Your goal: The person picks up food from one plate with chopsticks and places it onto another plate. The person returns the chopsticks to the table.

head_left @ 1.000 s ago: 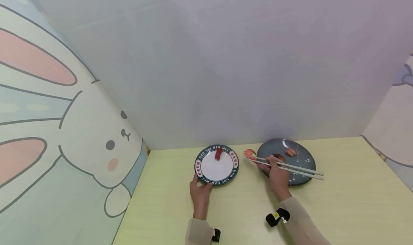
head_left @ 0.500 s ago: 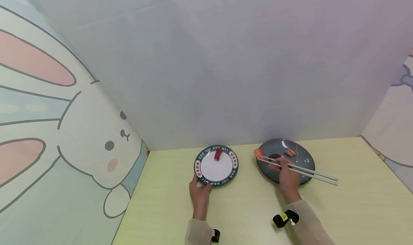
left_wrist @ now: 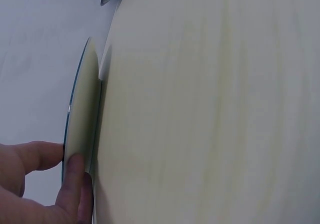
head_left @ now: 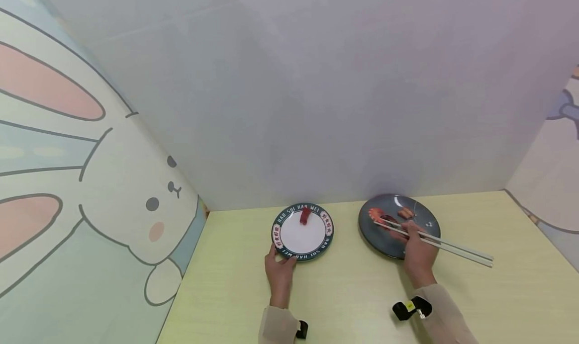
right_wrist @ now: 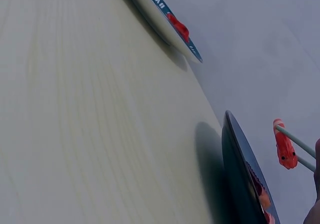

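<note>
Fingers of the right hand [head_left: 419, 251] are gripping pale chopsticks [head_left: 466, 248], whose tips, beyond the fingertips, are clasping a red shrimp [right_wrist: 284, 143] over a dark plate [head_left: 377, 241], presumably keeping fingers off it. Well leftward, the left hand [head_left: 279, 273] is pinching a white plate [head_left: 300, 237], apparently steadying it; a red piece [head_left: 305, 215] is lying past its fingers.

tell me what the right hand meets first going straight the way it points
In the head view, the right hand lines up with the pinkish piece on the dark plate, so probably that; but the hand's height is unclear, it might pass over to the pale wall.
</note>
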Tool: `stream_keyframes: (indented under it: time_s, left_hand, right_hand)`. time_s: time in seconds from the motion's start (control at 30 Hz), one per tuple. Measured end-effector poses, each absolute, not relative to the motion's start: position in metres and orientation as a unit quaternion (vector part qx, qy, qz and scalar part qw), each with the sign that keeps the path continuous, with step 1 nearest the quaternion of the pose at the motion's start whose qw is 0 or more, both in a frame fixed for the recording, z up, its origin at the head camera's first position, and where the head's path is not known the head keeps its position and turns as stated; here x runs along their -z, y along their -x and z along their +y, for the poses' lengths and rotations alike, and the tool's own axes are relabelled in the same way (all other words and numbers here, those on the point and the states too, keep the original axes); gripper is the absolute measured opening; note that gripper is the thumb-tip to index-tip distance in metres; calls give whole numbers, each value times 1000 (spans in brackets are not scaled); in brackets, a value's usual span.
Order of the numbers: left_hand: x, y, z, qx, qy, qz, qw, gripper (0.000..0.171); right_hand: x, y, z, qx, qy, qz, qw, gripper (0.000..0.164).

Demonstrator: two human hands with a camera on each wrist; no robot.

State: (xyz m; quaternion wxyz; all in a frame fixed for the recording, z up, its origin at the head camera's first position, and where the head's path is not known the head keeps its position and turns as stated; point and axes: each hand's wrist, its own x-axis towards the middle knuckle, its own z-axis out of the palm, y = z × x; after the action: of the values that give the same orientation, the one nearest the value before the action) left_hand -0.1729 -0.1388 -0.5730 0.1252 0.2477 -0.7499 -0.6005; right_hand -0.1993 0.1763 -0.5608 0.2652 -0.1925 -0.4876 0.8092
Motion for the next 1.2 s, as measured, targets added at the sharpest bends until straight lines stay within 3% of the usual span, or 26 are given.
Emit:
stream_keyframes:
  time_s: [1.2]
  left_hand:
    - [570,169,-138,612,-238,-743,132,85]
  right_hand:
    - [569,176,233,-820,262,-402,312,17]
